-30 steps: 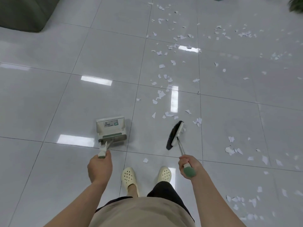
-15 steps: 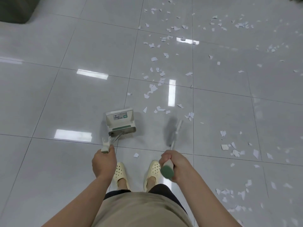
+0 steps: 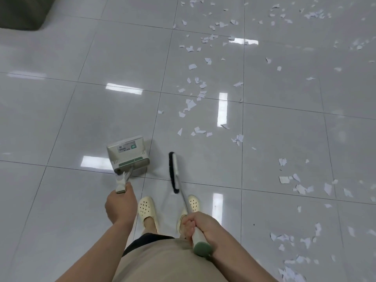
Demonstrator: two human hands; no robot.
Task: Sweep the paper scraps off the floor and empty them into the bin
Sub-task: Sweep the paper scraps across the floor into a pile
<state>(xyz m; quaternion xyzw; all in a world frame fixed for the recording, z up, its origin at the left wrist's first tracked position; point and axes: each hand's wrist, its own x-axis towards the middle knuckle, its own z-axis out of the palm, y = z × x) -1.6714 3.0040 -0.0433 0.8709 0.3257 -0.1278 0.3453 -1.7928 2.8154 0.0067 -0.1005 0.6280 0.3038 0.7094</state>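
A dustpan (image 3: 128,154) is being held just beside the floor (image 3: 61,119) by the left hand (image 3: 120,204), whose fingers are curled round its handle. A broom (image 3: 175,171) is being gripped at the handle end by the right hand (image 3: 200,224), its bristles touching the tiles near the shoes (image 3: 147,211). Paper scraps (image 3: 195,94) are lying scattered ahead and to the right.

I see a glossy tiled floor (image 3: 61,119) mirroring the ceiling lights, strewn with matt white paper scraps (image 3: 191,105). The dustpan (image 3: 128,154) looks like smooth plastic; the broom (image 3: 175,169) has dark bristles and a shiny metal shaft.
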